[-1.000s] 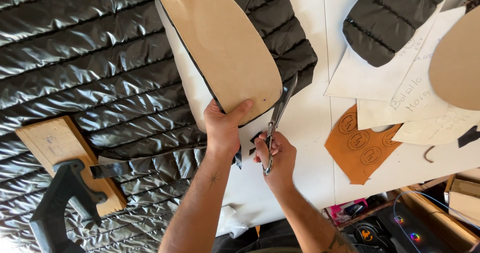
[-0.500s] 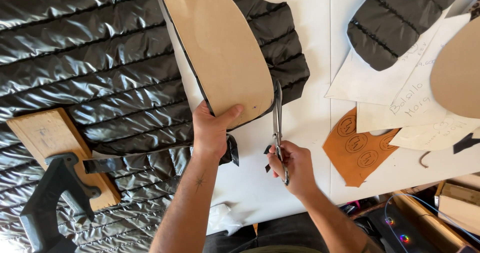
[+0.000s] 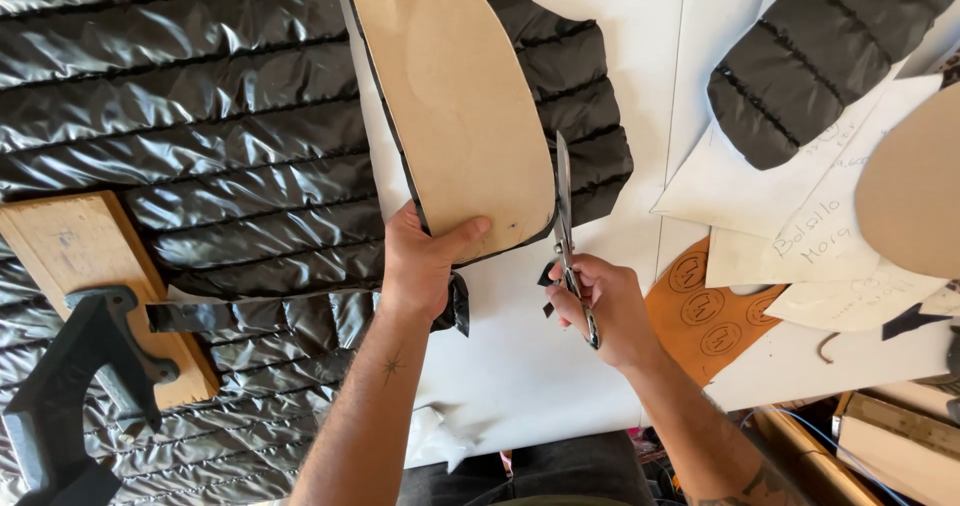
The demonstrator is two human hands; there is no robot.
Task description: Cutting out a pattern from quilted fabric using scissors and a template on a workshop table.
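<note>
Left hand: our left hand [image 3: 425,266] presses the lower edge of the tan card pattern [image 3: 455,106] flat onto the black quilted fabric [image 3: 180,126], thumb on top of the card, fingers tucked under the edge; its grip is narrow, pinching card and cloth together.

Right hand: our right hand [image 3: 600,306] has its grip wrapped around the handles of the scissors [image 3: 566,216], and the blades point up along the right edge of the pattern.

What has changed: half a second ago the blades sat lower, near the bottom corner of the card; now the tips reach further up its right side, beside the quilted cloth that sticks out past the card. A second ago the scissors leaned slanted; now they run nearly straight along the edge.

Blades: they look almost closed, with only a thin gap that we cannot read clearly.

What that means: we judge that the cut has turned the bottom corner and now follows the right-hand curve; the cloth to the right of the card is still uncut.

Offcut: a short black strip [image 3: 457,306] hangs loose just under our left hand, apart from the main cloth.

Bench: the white bench [image 3: 520,366] shows below the pattern.

Nearby: a wooden block with a dark metal clamp [image 3: 90,366] rests on the quilted fabric at the left; paper patterns [image 3: 800,226] and an orange leather piece [image 3: 700,316] lie to the right, well apart from the cut.
</note>
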